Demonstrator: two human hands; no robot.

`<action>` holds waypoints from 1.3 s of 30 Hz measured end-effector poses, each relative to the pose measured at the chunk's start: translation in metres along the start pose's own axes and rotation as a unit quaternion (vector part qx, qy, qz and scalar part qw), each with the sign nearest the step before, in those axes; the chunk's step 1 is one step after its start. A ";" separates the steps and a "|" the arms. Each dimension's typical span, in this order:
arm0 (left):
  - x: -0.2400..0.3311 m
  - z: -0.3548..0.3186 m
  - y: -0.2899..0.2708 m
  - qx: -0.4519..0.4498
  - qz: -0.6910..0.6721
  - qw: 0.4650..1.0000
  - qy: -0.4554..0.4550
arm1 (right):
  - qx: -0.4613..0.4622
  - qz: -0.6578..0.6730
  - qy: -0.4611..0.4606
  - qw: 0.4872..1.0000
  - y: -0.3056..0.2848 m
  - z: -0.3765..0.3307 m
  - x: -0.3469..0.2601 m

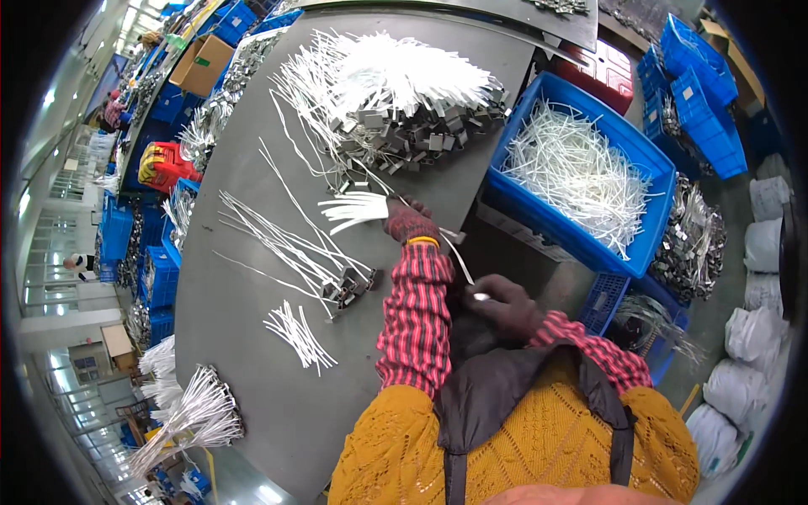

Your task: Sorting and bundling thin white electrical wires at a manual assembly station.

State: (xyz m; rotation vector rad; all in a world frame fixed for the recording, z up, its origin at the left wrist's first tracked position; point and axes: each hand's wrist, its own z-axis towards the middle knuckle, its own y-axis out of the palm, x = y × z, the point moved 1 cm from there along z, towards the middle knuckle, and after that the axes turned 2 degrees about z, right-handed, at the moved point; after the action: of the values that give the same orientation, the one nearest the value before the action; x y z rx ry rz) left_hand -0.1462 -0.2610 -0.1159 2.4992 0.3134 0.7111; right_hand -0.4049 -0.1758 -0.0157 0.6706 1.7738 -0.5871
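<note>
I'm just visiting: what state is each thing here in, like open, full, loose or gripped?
Left hand: closed
Strip bunch: gripped in the left hand, ends fanned
Right hand: closed
Single white strip: curved, gripped by the right hand
Blue bin: open, well filled
Large wire heap: piled
Long white wires: loose, spread
Small strip pile: loose

a factory workshop: blue crates (708, 122) (some stacked up), a dark worktable (278, 412), heaped white wires (404, 71)
</note>
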 end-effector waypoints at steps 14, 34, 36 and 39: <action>0.009 -0.018 -0.026 -0.096 -0.009 0.994 0.047 | 0.355 -0.052 0.241 0.902 -0.252 -0.235 0.107; 0.024 -0.094 -0.059 -0.190 0.079 0.972 0.113 | 0.135 0.026 0.154 0.978 -0.112 -0.054 0.064; 0.025 -0.109 -0.064 -0.222 0.067 0.967 0.105 | 0.017 0.128 0.151 0.980 -0.055 -0.003 0.032; 0.037 -0.118 -0.070 -0.231 0.061 0.960 0.147 | 0.007 0.122 0.193 0.973 0.016 0.058 -0.015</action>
State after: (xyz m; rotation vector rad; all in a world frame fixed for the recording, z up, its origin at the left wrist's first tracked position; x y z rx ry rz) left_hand -0.1844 -0.1399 -0.0524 1.9816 0.0798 1.0735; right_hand -0.3511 -0.2064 -0.0189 1.0514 2.0033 -0.3139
